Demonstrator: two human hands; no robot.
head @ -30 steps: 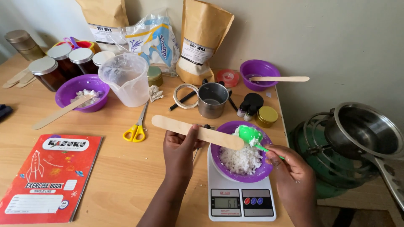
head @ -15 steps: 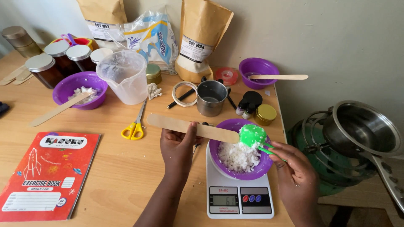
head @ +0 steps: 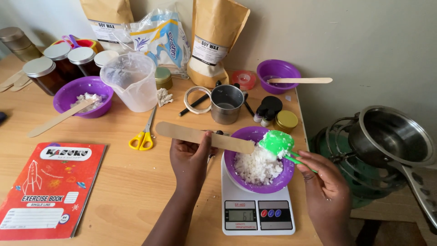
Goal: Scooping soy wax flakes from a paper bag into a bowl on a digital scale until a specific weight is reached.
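Your left hand (head: 191,157) grips the flat wooden stick (head: 205,136), its tip at the green spoon (head: 276,142) pinched in your right hand (head: 325,187). Scrape slowly toward the purple bowl (head: 277,180) on the scale (head: 257,214) — keep both over the white flakes (head: 257,166) — so nothing falls outside.

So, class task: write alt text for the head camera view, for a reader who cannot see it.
A person's left hand holds a flat wooden stick and the right hand a green spoon over a purple bowl of white flakes on a white kitchen scale. Jars, brown pouches, yellow scissors and a red exercise book lie around the wooden table.
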